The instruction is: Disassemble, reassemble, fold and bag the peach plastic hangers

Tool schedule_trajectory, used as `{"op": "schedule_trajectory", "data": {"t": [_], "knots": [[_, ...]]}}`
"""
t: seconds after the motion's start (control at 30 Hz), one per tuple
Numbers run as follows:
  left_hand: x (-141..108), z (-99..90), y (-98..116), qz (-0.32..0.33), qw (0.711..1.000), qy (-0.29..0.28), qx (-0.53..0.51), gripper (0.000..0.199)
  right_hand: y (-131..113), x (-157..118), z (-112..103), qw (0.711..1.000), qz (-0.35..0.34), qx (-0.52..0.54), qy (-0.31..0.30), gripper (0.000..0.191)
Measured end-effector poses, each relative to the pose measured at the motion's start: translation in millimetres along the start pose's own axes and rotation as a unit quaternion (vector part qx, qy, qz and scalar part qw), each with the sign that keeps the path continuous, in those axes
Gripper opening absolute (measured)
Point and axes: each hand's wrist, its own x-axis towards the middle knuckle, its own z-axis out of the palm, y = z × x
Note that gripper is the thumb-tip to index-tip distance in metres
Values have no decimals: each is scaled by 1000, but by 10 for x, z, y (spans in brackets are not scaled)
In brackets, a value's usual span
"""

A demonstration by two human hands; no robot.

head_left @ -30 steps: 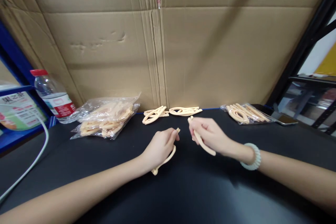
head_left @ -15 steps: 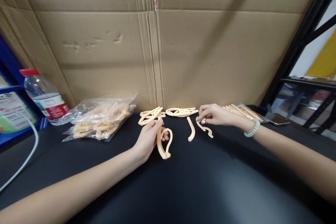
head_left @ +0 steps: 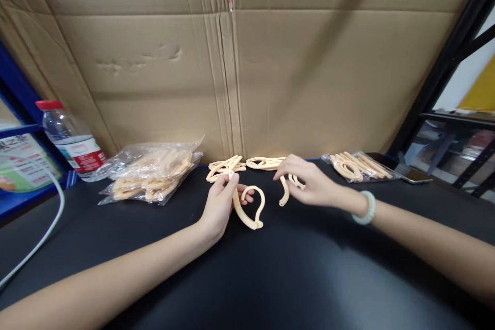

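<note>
My left hand (head_left: 224,198) is closed around a beige plastic folding hanger piece (head_left: 244,215), with a curved hook (head_left: 261,203) joined at its lower end. The piece is held tilted over the black table. My right hand (head_left: 303,180) is to the right of it, fingers loosely curved and apart, with nothing plainly gripped. A loose curved hanger arm (head_left: 284,193) lies just beyond its fingertips, its upper end partly covered by them. Another beige hook-shaped piece (head_left: 296,181) shows through the gap in my right hand; the rest of it is hidden.
Folded beige hangers (head_left: 226,167) and another set (head_left: 263,164) lie along the cardboard wall (head_left: 328,87). A clear bag of beige pieces (head_left: 150,175) and a red-capped bottle (head_left: 77,144) are at left. Another bag (head_left: 359,167) and a phone (head_left: 415,177) are at right.
My right hand has moved left, away from the hook-shaped piece it was touching and over the loose arm. The piece in my left hand has turned, its lower end swinging right.
</note>
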Motion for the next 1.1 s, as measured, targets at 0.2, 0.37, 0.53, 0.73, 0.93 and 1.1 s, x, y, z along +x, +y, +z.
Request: {"op": "schedule_trajectory", "data": {"t": [0.2, 0.37, 0.53, 0.73, 0.93, 1.1], "knots": [[-13, -21, -20, 3, 1000, -3, -19, 33, -496, -103, 360, 973, -167, -153, -46, 34], [-24, -12, 3, -8, 999, -2, -49, 30, -499, -114, 387, 966, -153, -195, -68, 38], [-60, 28, 42, -16, 996, -19, -86, 23, -490, -106, 407, 970, -131, -184, -96, 31], [-85, 48, 69, -17, 994, -33, -104, 22, -489, -116, 419, 974, -121, -176, -77, 15], [-93, 30, 14, 16, 1000, -11, 3, 17, -517, -112, 395, 964, -161, -209, -35, 22], [-170, 15, -1, 264, 947, 18, 182, 38, -466, -144, 415, 974, -81, -210, 30, 18]]}}
